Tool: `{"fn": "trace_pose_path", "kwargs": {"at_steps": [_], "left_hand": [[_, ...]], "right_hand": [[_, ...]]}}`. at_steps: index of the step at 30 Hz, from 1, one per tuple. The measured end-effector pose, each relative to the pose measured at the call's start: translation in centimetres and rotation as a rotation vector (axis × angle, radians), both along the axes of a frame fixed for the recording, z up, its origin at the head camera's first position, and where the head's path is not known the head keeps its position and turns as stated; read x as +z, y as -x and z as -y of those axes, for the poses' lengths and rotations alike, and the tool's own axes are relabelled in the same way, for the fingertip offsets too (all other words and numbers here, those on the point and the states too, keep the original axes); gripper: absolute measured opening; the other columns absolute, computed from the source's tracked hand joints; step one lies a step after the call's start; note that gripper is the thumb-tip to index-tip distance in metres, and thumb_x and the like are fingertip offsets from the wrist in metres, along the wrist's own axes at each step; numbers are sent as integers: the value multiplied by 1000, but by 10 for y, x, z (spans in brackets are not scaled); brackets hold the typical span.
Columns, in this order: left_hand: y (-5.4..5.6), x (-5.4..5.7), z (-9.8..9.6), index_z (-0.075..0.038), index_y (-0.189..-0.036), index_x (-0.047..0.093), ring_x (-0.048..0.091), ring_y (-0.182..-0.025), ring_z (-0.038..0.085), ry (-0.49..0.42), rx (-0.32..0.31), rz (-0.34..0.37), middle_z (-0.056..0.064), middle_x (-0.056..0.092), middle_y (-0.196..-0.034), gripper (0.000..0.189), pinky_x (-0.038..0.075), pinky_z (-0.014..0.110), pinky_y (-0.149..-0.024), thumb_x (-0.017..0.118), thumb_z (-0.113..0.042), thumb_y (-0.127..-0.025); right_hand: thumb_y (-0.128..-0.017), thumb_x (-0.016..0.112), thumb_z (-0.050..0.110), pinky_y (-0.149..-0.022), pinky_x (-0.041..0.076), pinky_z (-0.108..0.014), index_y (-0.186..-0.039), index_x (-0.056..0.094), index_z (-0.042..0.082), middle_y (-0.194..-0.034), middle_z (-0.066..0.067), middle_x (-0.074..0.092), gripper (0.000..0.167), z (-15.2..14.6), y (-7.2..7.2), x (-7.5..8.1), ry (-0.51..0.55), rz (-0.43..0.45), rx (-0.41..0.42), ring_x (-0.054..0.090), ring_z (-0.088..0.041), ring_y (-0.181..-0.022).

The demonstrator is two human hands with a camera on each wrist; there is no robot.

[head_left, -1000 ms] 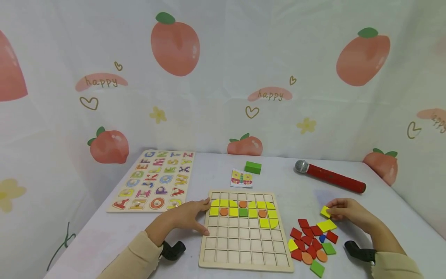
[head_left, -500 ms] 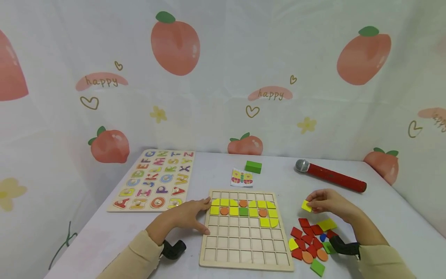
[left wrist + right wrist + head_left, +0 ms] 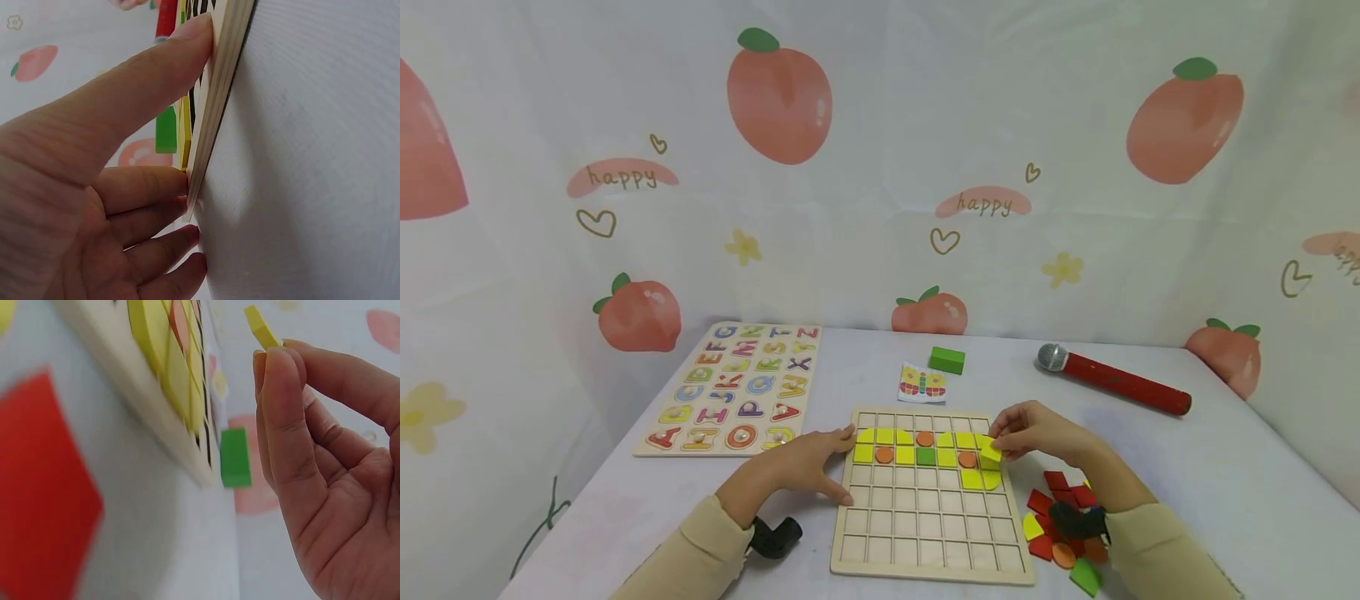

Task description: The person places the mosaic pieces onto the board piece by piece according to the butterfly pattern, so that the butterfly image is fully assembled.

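My right hand (image 3: 1039,435) pinches a yellow square tile (image 3: 262,328) between thumb and fingertips. It holds the tile above the right side of a wooden grid board (image 3: 931,573), over the yellow tiles there. The right wrist view shows a gap between tile and board. At the board's left edge, my left hand (image 3: 801,463) rests with spread, mostly straight fingers; its thumb (image 3: 156,75) touches the rim. Yellow tiles, several orange round tiles (image 3: 884,455) and a green square tile (image 3: 926,457) lie in the board's upper rows.
Loose red tiles (image 3: 1056,481), with some orange and green ones, lie right of the board, partly hidden by my right wrist. Behind the board are a butterfly picture card (image 3: 922,384) and a green block (image 3: 947,360). A letter puzzle (image 3: 730,392) and a red microphone (image 3: 1120,382) flank them.
My right hand has carried the yellow square tile leftward from beside the loose pile to over the board's right side. The left hand has stayed at the board's edge.
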State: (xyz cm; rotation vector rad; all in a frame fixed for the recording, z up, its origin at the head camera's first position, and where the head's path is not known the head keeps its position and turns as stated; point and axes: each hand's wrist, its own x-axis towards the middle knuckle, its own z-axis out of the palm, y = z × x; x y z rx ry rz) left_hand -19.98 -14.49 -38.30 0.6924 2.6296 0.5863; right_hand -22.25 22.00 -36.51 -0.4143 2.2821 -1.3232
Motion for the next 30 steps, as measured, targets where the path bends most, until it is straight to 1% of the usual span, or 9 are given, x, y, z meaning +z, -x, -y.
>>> {"fn": "trace_pose_path", "kwargs": {"at_steps": [5, 11, 16, 21, 25, 30], "left_hand": [[-1, 1, 0, -12, -143, 39, 27, -141, 31, -2, -3, 2, 5, 26, -154, 91, 26, 50, -113, 78, -47, -68], [0, 1, 0, -12, -143, 39, 26, -141, 31, 1, 2, 8, 4, 26, -154, 91, 26, 50, -114, 78, -48, -68], [-1, 1, 0, -12, -143, 38, 26, -141, 31, 13, 7, 3, 4, 26, -154, 92, 26, 50, -114, 77, -48, -68], [-2, 2, 0, -12, -142, 39, 27, -141, 31, 0, 7, 10, 5, 26, -154, 91, 26, 50, -114, 78, -46, -68], [-3, 3, -1, -11, -142, 39, 27, -140, 32, -5, 2, 8, 6, 26, -154, 90, 26, 51, -113, 78, -46, -69], [-3, 5, -1, -11, -142, 39, 27, -140, 32, -9, 5, 8, 6, 26, -154, 90, 26, 50, -113, 78, -45, -69]], "right_hand": [[-86, 66, 16, -70, 58, -26, -98, 61, -7, -80, -2, 65, 27, 22, 2, -5, 22, 9, 65, 60, -12, -68], [-85, 68, 15, -70, 58, -25, -94, 62, -5, -77, -1, 64, 23, 41, 3, -10, 15, 22, 130, 61, -11, -66], [-81, 71, 14, -67, 55, -22, -90, 65, -1, -76, -2, 64, 18, 52, 1, -16, -45, 1, 110, 58, -12, -65], [-80, 73, 14, -64, 49, -20, -86, 67, 2, -74, 0, 62, 15, 57, 0, -22, -94, -67, 123, 53, -13, -67], [-80, 73, 15, -62, 47, -20, -85, 66, 2, -73, 0, 61, 15, 58, -1, -23, -96, -97, 149, 52, -13, -67], [-80, 73, 14, -64, 47, -20, -85, 67, 3, -74, 0, 61, 13, 57, -1, -23, -98, -103, 154, 52, -13, -68]]}}
